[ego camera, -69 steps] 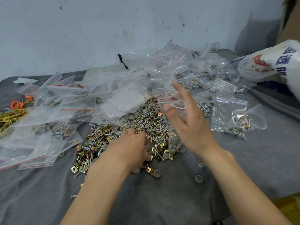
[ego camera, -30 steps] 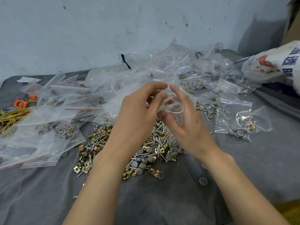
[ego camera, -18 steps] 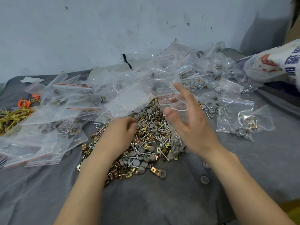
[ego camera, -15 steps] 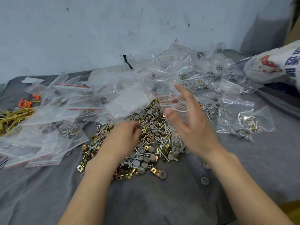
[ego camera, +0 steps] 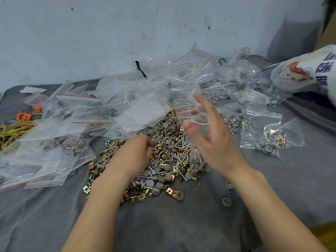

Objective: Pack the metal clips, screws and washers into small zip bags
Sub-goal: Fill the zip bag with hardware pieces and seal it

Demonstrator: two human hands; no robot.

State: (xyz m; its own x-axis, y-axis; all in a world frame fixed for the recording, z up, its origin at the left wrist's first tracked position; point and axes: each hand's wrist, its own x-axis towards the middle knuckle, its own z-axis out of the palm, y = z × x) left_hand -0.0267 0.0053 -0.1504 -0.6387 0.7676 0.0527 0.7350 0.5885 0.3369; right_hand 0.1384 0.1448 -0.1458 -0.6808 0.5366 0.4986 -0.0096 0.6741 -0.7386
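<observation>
A mixed pile of gold metal clips, silver screws and grey washers (ego camera: 169,142) lies on the grey cloth (ego camera: 181,226). My left hand (ego camera: 134,157) is down on the left side of the pile. Its fingers are curled and pinch a screw at the fingertips. My right hand (ego camera: 216,144) is raised over the pile's right side and grips a small clear zip bag (ego camera: 199,120) between thumb and fingers. The bag's mouth is held open, and its lower end, holding grey washers, hangs against the palm.
Empty red-striped zip bags (ego camera: 143,110) are heaped behind the pile. Filled bags lie at the left (ego camera: 45,151) and right (ego camera: 269,137). Yellow and orange ties (ego camera: 12,128) sit far left, a printed white sack (ego camera: 305,73) far right. Loose washers (ego camera: 226,201) dot the cloth.
My left hand dropped from the bag's mouth back onto the pile and curled its fingers on a screw. My right hand kept the bag raised and open.
</observation>
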